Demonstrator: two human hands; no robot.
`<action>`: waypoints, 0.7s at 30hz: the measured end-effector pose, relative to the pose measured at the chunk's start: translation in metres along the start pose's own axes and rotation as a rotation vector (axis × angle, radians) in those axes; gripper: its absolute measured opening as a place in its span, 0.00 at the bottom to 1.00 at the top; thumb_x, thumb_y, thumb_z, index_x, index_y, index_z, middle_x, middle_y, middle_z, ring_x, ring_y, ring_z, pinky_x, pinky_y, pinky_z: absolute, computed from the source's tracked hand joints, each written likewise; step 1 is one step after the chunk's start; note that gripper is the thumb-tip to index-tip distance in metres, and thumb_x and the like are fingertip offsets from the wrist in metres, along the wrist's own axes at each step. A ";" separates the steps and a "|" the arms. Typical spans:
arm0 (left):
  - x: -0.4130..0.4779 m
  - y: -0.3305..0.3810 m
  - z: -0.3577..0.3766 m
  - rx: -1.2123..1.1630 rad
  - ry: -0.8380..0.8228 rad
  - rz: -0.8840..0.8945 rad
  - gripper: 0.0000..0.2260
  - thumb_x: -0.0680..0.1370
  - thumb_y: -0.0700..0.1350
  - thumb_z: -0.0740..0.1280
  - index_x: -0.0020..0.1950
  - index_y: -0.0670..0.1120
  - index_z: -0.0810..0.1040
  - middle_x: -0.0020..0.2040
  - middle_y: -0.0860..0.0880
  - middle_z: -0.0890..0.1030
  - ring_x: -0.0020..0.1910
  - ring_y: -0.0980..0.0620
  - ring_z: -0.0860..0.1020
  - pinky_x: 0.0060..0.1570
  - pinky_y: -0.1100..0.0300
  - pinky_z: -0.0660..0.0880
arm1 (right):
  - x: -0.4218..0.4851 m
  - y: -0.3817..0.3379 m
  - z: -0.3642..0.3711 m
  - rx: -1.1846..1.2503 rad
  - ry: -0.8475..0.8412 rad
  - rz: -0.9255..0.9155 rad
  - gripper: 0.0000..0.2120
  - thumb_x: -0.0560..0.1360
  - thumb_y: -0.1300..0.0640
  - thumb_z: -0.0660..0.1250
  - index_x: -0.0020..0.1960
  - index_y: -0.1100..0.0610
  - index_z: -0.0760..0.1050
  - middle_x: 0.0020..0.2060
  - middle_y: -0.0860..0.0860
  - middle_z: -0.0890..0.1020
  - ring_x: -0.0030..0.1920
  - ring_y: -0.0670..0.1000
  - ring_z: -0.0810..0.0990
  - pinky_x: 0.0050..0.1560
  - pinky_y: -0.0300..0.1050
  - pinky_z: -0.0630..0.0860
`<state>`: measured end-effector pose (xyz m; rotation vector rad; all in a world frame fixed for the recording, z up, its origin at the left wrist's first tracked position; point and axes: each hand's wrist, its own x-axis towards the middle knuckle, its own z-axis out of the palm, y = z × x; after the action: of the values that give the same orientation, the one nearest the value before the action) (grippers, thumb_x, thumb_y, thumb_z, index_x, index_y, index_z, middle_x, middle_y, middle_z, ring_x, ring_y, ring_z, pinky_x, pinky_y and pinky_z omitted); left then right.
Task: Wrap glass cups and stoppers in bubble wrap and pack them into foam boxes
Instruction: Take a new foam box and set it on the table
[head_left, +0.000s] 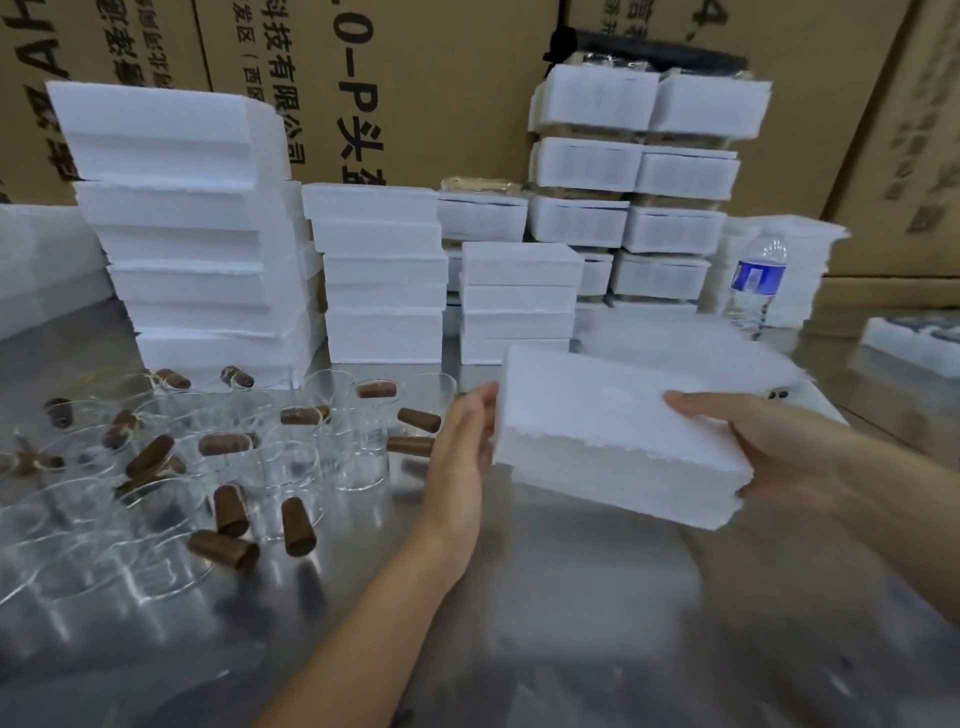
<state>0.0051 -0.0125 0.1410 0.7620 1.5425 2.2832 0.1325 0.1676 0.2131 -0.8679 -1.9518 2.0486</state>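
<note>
A closed white foam box (608, 431) hangs tilted above the steel table. My right hand (769, 447) grips its right end, thumb on top. My left hand (462, 441) lies flat against its left end, fingers straight. To the left, several clear glass cups (291, 467) stand on the table, with several brown stoppers (231, 509) lying among them and on their rims. A pile of bubble wrap sheets (691, 348) lies behind the held box.
Stacks of white foam boxes (384, 270) fill the back of the steel table (519, 597), taller ones at the left (192, 223) and back right (649, 171). A water bottle (756, 286) stands at the right. Cardboard cartons (415, 78) form the wall behind.
</note>
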 end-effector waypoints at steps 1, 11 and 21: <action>-0.002 -0.001 0.001 0.060 -0.022 -0.022 0.15 0.82 0.49 0.53 0.65 0.50 0.73 0.60 0.55 0.78 0.60 0.58 0.75 0.64 0.58 0.70 | -0.002 0.006 0.002 -0.001 0.033 0.009 0.09 0.73 0.52 0.67 0.48 0.58 0.78 0.36 0.53 0.86 0.32 0.50 0.84 0.44 0.48 0.76; 0.003 -0.032 -0.002 0.344 -0.197 -0.231 0.13 0.81 0.56 0.54 0.55 0.60 0.79 0.54 0.58 0.82 0.56 0.57 0.79 0.67 0.50 0.69 | 0.010 0.026 -0.007 -0.167 0.393 0.030 0.18 0.67 0.45 0.74 0.48 0.56 0.75 0.39 0.50 0.83 0.42 0.51 0.80 0.45 0.47 0.73; 0.003 -0.034 -0.003 0.415 -0.131 -0.202 0.09 0.80 0.54 0.59 0.50 0.57 0.78 0.49 0.57 0.82 0.51 0.56 0.80 0.55 0.56 0.76 | -0.010 -0.008 -0.006 -0.521 0.471 -0.188 0.16 0.68 0.43 0.72 0.47 0.53 0.74 0.38 0.45 0.77 0.36 0.44 0.75 0.30 0.39 0.66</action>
<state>-0.0016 -0.0003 0.1099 0.7935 1.9567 1.7564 0.1418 0.1683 0.2237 -1.0884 -2.1943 1.1066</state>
